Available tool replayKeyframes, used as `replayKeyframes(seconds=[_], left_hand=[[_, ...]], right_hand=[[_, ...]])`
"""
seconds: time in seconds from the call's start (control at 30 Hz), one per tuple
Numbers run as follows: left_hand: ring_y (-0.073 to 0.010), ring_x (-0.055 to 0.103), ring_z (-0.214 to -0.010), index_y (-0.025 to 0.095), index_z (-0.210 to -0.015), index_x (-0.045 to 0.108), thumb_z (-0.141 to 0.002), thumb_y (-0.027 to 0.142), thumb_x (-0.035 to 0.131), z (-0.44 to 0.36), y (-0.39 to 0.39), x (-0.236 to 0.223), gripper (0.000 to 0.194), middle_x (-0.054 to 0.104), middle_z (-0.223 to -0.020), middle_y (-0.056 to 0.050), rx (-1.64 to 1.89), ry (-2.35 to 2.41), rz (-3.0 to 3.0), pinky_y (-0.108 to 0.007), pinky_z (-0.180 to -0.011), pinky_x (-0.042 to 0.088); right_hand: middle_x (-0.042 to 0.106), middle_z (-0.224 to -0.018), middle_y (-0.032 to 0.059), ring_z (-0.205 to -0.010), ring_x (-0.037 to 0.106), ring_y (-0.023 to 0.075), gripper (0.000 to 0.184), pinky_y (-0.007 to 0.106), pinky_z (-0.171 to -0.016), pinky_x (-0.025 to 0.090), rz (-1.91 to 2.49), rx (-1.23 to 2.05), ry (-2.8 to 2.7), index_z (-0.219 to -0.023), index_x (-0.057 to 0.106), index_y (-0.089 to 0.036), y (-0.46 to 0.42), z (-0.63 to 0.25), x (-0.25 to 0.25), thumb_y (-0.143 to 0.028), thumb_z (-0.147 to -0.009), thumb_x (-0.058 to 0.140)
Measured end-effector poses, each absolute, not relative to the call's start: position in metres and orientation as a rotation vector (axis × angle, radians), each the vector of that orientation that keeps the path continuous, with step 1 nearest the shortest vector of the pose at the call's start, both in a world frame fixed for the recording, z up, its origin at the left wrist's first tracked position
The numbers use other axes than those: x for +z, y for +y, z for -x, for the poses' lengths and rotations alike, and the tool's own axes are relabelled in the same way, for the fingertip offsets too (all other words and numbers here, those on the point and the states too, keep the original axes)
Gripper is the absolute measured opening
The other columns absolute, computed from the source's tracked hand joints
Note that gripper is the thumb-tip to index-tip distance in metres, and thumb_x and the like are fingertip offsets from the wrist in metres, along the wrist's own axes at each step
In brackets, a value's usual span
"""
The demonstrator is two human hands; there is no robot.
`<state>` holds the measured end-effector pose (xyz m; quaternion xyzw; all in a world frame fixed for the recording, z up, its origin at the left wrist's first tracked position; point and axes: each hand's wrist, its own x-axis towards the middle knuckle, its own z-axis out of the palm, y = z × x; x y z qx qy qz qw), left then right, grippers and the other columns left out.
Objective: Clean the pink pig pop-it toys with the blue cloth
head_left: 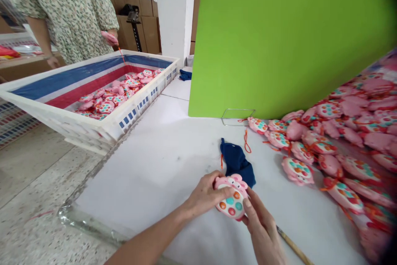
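Note:
Both my hands hold one pink pig-shaped toy (232,196) with coloured round buttons, low over the white table (161,165). My left hand (203,196) wraps round its left side, thumb on the front. My right hand (260,225) grips its right lower edge with the thumb pressed on the face. Just behind the toy lies a dark blue cloth (237,161) with an orange cord beside it.
A big heap of the same pink toys (341,141) covers the table's right side below a green board (279,37). A white crate (93,120) with more toys sits at left; a person in a floral top (74,17) stands behind it. A wooden stick (294,248) lies near my right wrist.

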<state>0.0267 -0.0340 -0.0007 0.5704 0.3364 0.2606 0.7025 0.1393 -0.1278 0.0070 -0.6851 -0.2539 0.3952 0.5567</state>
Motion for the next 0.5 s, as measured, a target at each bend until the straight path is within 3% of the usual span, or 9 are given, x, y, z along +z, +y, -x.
replayKeyframes(seconds=[0.17,0.33,0.5], left_hand=[[-0.0102,0.047,-0.062,0.015,-0.083,0.058,-0.073,0.039,0.064,-0.028,-0.04,-0.003,0.026,0.052,-0.069,0.002,0.587,0.718,-1.331,-0.019,-0.054,0.035],[-0.0143,0.057,-0.065,0.013,-0.084,0.058,-0.071,0.038,0.066,-0.025,-0.025,0.0,0.029,0.06,-0.073,-0.002,0.721,0.731,-1.017,-0.022,-0.055,0.042],[-0.0177,0.061,-0.061,0.015,-0.088,0.055,-0.069,0.034,0.067,-0.016,-0.005,0.002,0.029,0.063,-0.075,-0.004,0.798,0.65,-0.616,-0.023,-0.042,0.044]], right_hand=[[0.072,-0.081,0.0035,-0.073,0.064,0.0207,0.052,0.025,-0.061,0.05,1.725,0.871,-0.798,-0.105,0.064,-0.017,-0.129,-0.146,-0.001,-0.056,-0.072,0.062],[0.065,-0.111,0.0098,-0.098,0.06,0.027,0.052,0.035,-0.077,0.051,1.797,0.587,-0.918,-0.112,0.061,-0.019,-0.123,-0.175,-0.007,-0.057,-0.078,0.052],[0.044,-0.136,0.0164,-0.121,0.041,0.0373,0.055,0.055,-0.09,0.04,1.979,0.138,-1.401,-0.12,0.057,-0.019,-0.079,-0.203,-0.021,-0.053,-0.076,0.052]])
